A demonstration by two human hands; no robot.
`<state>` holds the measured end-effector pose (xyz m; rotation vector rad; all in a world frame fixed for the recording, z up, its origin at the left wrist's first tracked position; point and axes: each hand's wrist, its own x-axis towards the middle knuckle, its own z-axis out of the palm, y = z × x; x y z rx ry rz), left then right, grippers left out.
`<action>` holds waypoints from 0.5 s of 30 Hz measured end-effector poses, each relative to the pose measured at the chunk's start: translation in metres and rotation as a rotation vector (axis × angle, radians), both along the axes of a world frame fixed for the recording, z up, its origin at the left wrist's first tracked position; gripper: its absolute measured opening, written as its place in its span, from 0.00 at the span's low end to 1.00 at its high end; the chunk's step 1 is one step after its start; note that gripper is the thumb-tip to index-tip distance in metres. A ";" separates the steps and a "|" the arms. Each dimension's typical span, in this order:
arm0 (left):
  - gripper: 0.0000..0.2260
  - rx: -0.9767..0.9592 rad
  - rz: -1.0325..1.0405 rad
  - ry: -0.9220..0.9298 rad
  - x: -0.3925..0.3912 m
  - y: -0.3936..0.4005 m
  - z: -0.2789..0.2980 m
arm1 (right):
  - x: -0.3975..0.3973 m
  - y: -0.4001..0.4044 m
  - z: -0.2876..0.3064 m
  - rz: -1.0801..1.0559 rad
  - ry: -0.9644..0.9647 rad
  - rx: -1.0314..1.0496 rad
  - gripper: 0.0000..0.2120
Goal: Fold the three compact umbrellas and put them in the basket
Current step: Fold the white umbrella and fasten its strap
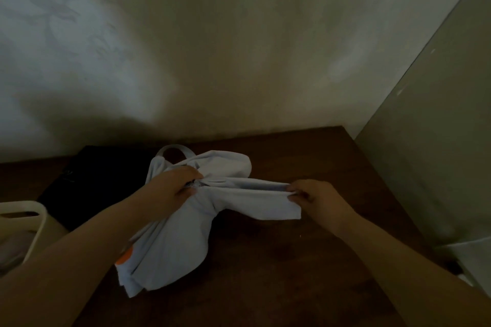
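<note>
- Here I see the pale blue fabric compact umbrella [186, 223] lying loose on the dark brown wooden table [305, 260], one pleat stretched left to right.
- My left hand [172, 187] grips its gathered centre.
- My right hand [316, 198] pinches the pleat's tip.
- A cream plastic basket [39, 218] sits at far left.

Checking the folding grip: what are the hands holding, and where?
Both hold the pale umbrella: left hand grips its bunched middle, right hand pinches a canopy panel's outer edge.

basket [32, 220] cut by left edge; dark umbrella [101, 183] indistinct
</note>
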<state>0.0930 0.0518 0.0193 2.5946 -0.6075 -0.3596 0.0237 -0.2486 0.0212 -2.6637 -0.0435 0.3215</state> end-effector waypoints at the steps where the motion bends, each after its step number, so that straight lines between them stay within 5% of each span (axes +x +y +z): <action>1: 0.16 -0.003 0.008 0.009 0.000 0.002 0.000 | 0.000 -0.002 -0.002 -0.030 -0.022 0.046 0.14; 4: 0.15 -0.031 0.013 0.015 -0.002 0.006 0.000 | 0.002 -0.009 -0.005 -0.095 -0.032 0.109 0.18; 7: 0.15 -0.033 -0.006 0.002 -0.003 0.004 0.000 | 0.002 -0.016 -0.006 -0.035 -0.034 0.019 0.07; 10: 0.15 -0.051 0.007 -0.016 -0.005 0.001 -0.001 | 0.003 -0.016 -0.008 0.025 -0.032 -0.138 0.06; 15: 0.16 -0.024 0.004 -0.018 -0.006 -0.004 0.000 | 0.010 0.006 -0.010 0.039 0.064 -0.193 0.32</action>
